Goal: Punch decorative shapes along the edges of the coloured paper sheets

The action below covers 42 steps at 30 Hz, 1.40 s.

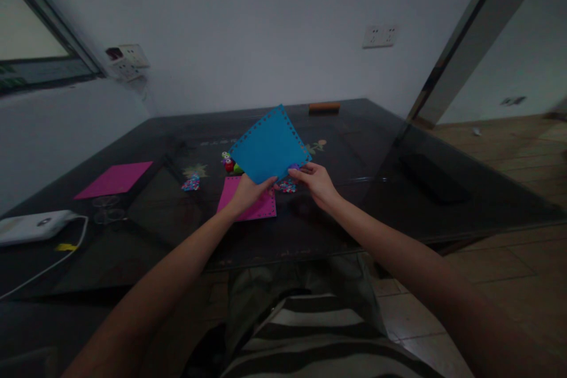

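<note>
A blue felt-like sheet (271, 147) with small holes along its edges is held tilted above the table, one corner pointing away from me. My left hand (250, 192) is closed on its lower corner, thumb on top. My right hand (315, 183) pinches near its right corner, where a small purple thing (294, 166) shows by the fingertips; I cannot make out its kind. Beneath lies a pink sheet (257, 208) with holes along its edges, partly hidden by my left hand. Small red and green toy-like pieces with eyes (228, 163) stick out behind the blue sheet.
Little piles of coloured bits (191, 183) lie on the dark table (354, 218). Another pink sheet (116, 179), a clear glass-like object (108, 211) and a white device with a cable (38, 227) are at left. A brown roll (324, 107) lies at the back, a black case (433, 178) at right.
</note>
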{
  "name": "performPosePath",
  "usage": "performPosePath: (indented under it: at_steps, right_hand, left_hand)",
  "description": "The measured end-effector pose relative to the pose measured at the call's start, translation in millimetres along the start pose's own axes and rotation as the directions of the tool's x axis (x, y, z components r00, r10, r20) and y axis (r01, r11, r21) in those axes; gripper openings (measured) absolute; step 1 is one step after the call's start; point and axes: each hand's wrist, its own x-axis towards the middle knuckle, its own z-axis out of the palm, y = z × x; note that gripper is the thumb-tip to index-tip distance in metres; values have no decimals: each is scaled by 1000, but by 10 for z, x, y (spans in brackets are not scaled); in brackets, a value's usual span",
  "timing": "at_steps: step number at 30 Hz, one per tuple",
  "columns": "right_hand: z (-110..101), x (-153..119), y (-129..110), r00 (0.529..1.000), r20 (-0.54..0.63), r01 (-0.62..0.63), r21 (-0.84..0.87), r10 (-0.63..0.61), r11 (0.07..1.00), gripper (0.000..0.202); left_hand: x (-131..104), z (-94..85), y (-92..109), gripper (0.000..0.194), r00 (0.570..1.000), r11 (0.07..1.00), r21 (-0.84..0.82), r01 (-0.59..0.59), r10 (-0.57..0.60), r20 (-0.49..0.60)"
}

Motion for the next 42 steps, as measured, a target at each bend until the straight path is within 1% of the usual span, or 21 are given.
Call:
performPosePath:
  at_steps: [9,17,22,26,31,38,42]
  right_hand:
    - [-16,7,23,1000,7,18,15,-18,1000,28]
    - [-19,17,35,1000,-17,14,0,-14,1000,27]
    - [-21,20,39,1000,-10,17,-1,-17,1000,26]
    - [-17,18,33,1000,-9,22,4,-22,1000,27]
    - [-11,24,39,1000,-20,19,22,-19,1000,29]
    - [-8,24,48,999,-15,39,32,-38,999,29]
    - [-8,36,46,999,-21,33,21,-32,999,30]
  left_hand:
    - [12,14,-64,22,1000,1000,-20,-19,19,5]
    - [4,14,-56,23,1000,1000,-20,-14,14,8]
    - [2,11,-52,22,1000,999,-13,-29,29,1]
    - [-8,14,-31,21,999,999,-22,-31,31,19]
    - [-9,11,-33,21,999,999,-14,-51,51,7]
    - [-10,20,-34,22,999,999,-20,-42,43,27]
    - [-16,28,-11,21,1000,999,-27,-19,20,10]
